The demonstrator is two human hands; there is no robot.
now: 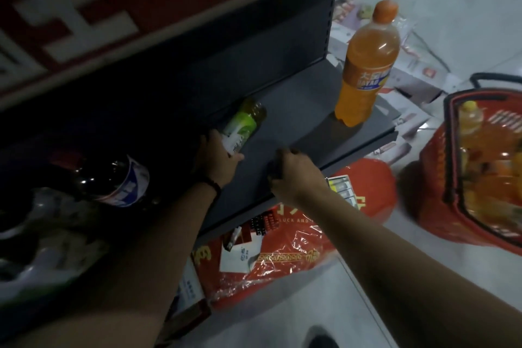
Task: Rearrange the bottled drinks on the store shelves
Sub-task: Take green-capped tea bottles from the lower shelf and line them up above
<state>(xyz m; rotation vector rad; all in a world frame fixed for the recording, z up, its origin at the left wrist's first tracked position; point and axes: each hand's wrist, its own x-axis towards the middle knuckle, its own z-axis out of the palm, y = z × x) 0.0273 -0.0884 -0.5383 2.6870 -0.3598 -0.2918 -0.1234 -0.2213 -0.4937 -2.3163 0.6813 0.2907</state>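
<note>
Two grips: both over the grey shelf (296, 121), the left one nearer the task's bottle.
Left grip (219, 159): wrapped round the near end of the green tea bottle (243, 126).
Right grip (293, 175): fingers curled at the shelf's front edge; cannot tell whether holding anything.
Bottle axis: tilted, running from the left grip toward 1 o'clock, far end close to the back panel.
Likely next: standing it upright.
Farther: orange soda bottle (367, 65), upright at 1 o'clock, well apart.

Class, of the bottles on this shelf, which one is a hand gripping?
The green-labelled bottle, gripped by the left hand; the orange bottle and the dark bottle are untouched.
</note>
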